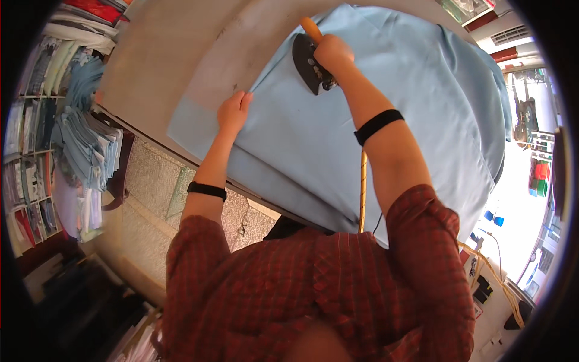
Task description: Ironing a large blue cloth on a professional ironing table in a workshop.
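A light blue cloth [289,139] lies spread over the work table [163,54], with soft folds along its near side and at the right. My right hand [333,54] is wrapped round the orange handle of an iron [306,63]. Its dark, pointed body rests on the cloth near the far edge. To the left and a little nearer, my left hand [234,113] is closed on the cloth's far-left edge, thumb against fingers. A yellow patterned cord [363,190] hangs beside my right forearm; its upper end is hidden behind that arm.
Shelves [30,151] packed with folded garments stand at the far left. Nearer the table hangs a thick bunch of light blue clothes [90,145]. Speckled floor [154,175] shows below the table's near edge. Bright light comes from an opening [506,187] at the right.
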`<state>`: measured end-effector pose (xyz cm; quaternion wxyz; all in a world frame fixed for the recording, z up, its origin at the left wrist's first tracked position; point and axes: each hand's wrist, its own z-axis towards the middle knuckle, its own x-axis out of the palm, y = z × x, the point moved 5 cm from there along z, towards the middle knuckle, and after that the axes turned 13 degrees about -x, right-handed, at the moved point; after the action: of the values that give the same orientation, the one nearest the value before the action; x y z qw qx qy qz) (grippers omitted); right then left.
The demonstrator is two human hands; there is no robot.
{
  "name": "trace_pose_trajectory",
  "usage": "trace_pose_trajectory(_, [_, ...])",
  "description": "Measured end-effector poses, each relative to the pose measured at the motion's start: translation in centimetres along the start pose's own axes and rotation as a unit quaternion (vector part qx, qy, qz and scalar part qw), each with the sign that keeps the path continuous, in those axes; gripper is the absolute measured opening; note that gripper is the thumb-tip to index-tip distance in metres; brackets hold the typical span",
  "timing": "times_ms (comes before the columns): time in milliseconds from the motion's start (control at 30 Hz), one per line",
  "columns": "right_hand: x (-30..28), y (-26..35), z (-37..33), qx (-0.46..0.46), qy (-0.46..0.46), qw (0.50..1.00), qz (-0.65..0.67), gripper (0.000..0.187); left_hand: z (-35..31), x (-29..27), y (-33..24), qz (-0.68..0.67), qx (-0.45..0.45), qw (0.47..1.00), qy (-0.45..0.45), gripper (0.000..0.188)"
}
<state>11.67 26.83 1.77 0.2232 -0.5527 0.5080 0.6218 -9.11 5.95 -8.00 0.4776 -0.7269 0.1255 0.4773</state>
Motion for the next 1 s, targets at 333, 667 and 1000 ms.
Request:
trace_pose_trajectory(333, [3.4, 0.2, -21.8, -0.139, 0.269, 0.952, -0.036, 0.042, -0.3, 0.0, 1.2, -0.045, 0.047, 0.997, -0.039, 0.040])
trace_pose_trajectory(667, [-6.7, -20.6, -12.9, 0.128, -0.001, 0.991, -0.036, 0.027, 0.6, 0.5, 0.4, -0.062, 0.060, 0.996, -0.024, 0.038])
trace_pose_trajectory(1000, [-0.4, -13.8, -30.3, -0.022, 0.223, 0.970, -0.097, 0.043, 1.9, 1.1, 2.5, -0.081, 0.079, 0.993, 0.017, 0.039])
